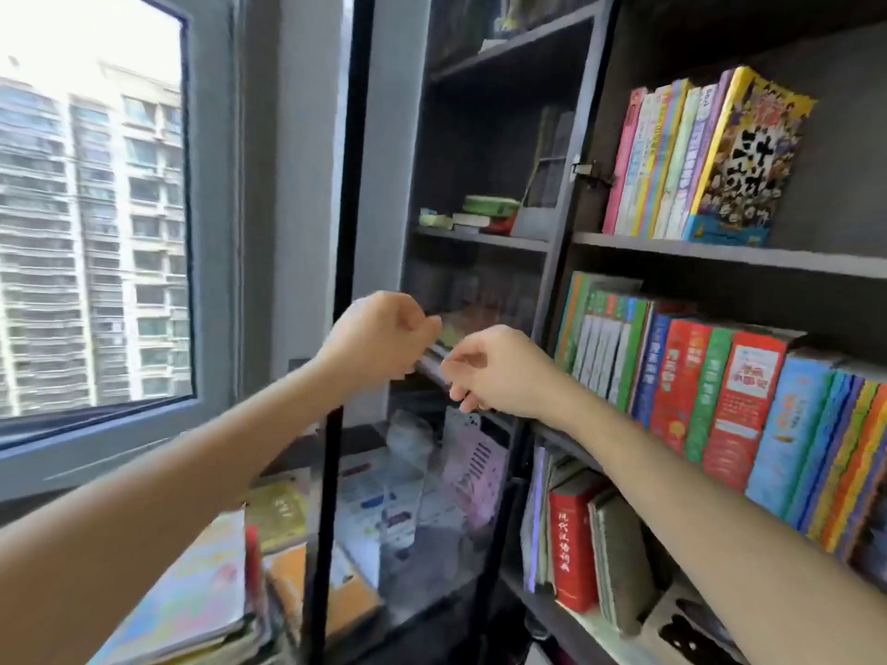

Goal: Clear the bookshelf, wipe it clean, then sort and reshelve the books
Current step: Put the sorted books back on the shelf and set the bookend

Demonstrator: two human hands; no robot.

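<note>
My left hand (pixel 379 340) and right hand (pixel 497 371), fingers curled on what I cannot tell, hover at the dark grey wooden bookshelf (pixel 720 255), far left, while bright upright books (pixel 696 405) crowd its right, clearing barely begun.

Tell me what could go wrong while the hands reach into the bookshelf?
The glass door stands open right by the left hand; an elbow bump might swing it. The leaning books on the upper shelf may topple if one gets pulled. The loose pile below the window looks uneven and could slide.
</note>
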